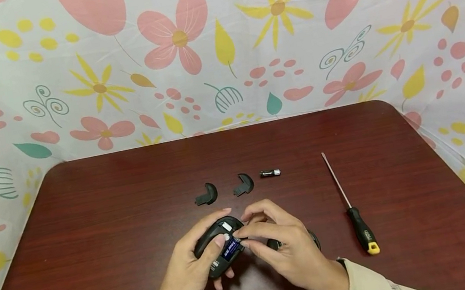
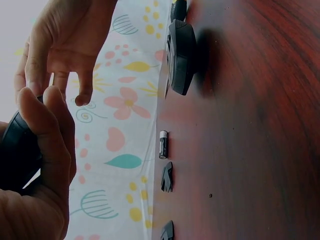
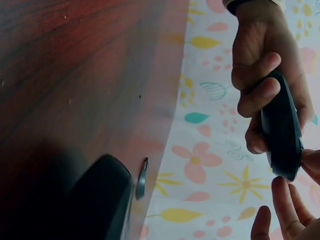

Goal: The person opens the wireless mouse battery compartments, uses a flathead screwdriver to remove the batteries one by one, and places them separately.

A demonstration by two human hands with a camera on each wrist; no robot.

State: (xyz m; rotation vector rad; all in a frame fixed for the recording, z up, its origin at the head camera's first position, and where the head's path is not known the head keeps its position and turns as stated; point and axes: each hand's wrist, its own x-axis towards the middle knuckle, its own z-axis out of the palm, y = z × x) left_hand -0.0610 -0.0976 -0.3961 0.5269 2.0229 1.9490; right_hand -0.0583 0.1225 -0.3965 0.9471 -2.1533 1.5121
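My left hand (image 1: 182,259) grips a black computer mouse (image 1: 206,269), its underside facing up with the battery bay uncovered. A blue battery (image 1: 232,249) lies in that bay. The left thumb presses beside the battery while the other fingers wrap the mouse's far side. At the battery's upper end my right hand (image 1: 291,244) pinches with thumb and index finger; the fingertips partly hide the contact. In the right wrist view the mouse (image 3: 280,127) is seen edge-on in the left hand (image 3: 265,55). A second black mouse (image 2: 181,57) rests on the table, mostly hidden under the right hand in the head view.
Two black battery covers (image 1: 207,194) (image 1: 244,184) lie beyond the hands, with a small black-and-silver battery (image 1: 270,173) just right of them. A screwdriver (image 1: 361,228) with black and yellow handle lies at the right. Patterned cloth (image 1: 186,86) hangs behind the brown table (image 1: 110,210).
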